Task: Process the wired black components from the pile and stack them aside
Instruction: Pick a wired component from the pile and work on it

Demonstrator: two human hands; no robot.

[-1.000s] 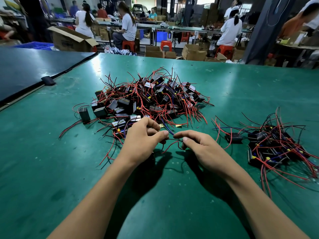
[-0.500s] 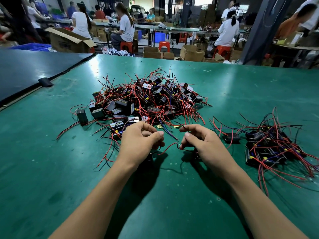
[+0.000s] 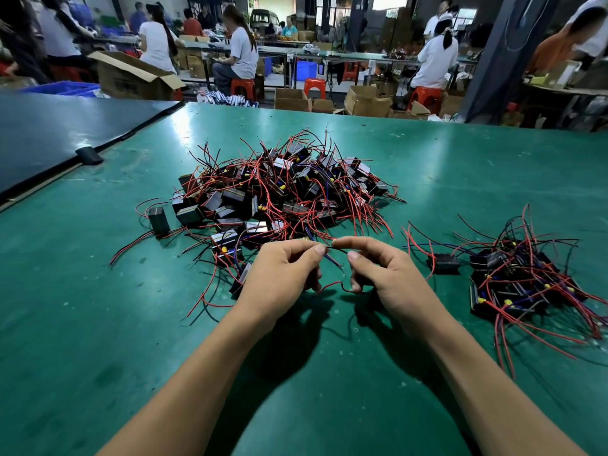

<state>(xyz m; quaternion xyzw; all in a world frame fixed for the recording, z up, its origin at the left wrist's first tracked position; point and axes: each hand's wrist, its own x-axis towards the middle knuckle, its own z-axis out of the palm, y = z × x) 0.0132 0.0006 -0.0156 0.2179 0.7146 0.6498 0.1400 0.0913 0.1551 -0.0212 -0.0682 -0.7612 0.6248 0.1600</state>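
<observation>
Thumb and forefinger of the left hand [image 3: 283,274] pinch thin wires [image 3: 332,261] at frame center. They sit almost tip to tip with the right hand [image 3: 391,281], whose narrowly curled fingers pinch the same strands. A red loop [image 3: 334,283] sags between the 2 palms. I cannot tell whether a black body hangs beneath. The big pile [image 3: 279,192] of wired black components lies just above the hands. A smaller stack [image 3: 513,278] sits at right center on the green table [image 3: 98,324].
</observation>
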